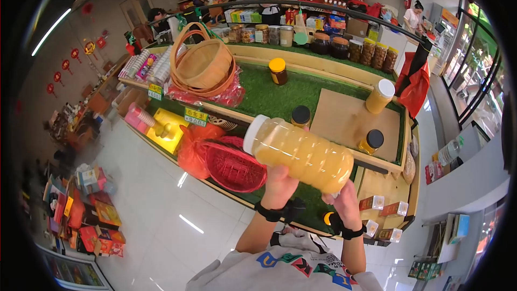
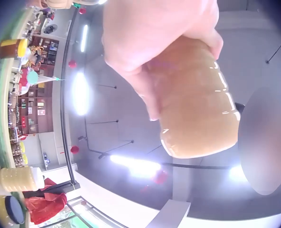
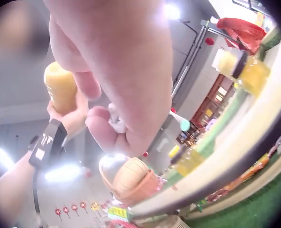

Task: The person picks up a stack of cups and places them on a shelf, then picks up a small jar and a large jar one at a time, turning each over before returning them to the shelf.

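A large ribbed plastic jar (image 1: 299, 153) with a white lid and a yellowish filling is held up, tilted on its side, over the display stand. My left hand (image 1: 281, 186) grips it around the body near the lid; the left wrist view shows fingers and thumb wrapped about it. At the jar's base is my right hand (image 1: 346, 205), curled with a crumpled white tissue (image 3: 115, 118) pinched between its fingers. In the right wrist view, the jar's lower end appears beyond the right hand.
On the green turf stand (image 1: 253, 83) are a yellow-lidded jar (image 1: 278, 71), a white-lidded jar (image 1: 380, 97), a black-lidded jar (image 1: 371, 141) and wicker baskets (image 1: 203, 67). A red basket (image 1: 235, 164) sits on the lower shelf beside small boxes. Several people stand farther back.
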The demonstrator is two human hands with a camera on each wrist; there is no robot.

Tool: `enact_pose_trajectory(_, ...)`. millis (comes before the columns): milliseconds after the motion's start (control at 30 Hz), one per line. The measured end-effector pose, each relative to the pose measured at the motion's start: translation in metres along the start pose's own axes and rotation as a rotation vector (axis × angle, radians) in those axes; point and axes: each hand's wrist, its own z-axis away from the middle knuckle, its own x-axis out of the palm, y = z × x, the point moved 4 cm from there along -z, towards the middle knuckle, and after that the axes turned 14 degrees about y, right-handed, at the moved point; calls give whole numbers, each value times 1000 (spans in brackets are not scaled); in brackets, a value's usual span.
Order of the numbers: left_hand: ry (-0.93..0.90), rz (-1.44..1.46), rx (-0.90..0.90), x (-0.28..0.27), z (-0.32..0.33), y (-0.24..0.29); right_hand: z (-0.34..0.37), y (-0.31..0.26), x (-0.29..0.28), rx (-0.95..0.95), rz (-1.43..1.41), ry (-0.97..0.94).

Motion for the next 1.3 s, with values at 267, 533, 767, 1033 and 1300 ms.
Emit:
enact_pose_trajectory(267, -219, -138, -23, -2, 20, -6, 31, 17, 14, 118, -231, 328)
enact_pose_trajectory(533, -216, 28, -477, 17, 52, -8, 57, -51, 55, -831, 720, 549)
enact_pose_trajectory(767, -278, -148, -445, 31, 85, 11, 98, -70, 65, -1222, 1063, 204)
enact_pose_trajectory(1033, -428, 416, -547, 57, 123, -7, 167, -84, 53, -1004, 859, 454)
enact_pose_trajectory(1300, -433, 143, -436, 87, 207, -20, 265, -75, 5, -192, 534, 240)
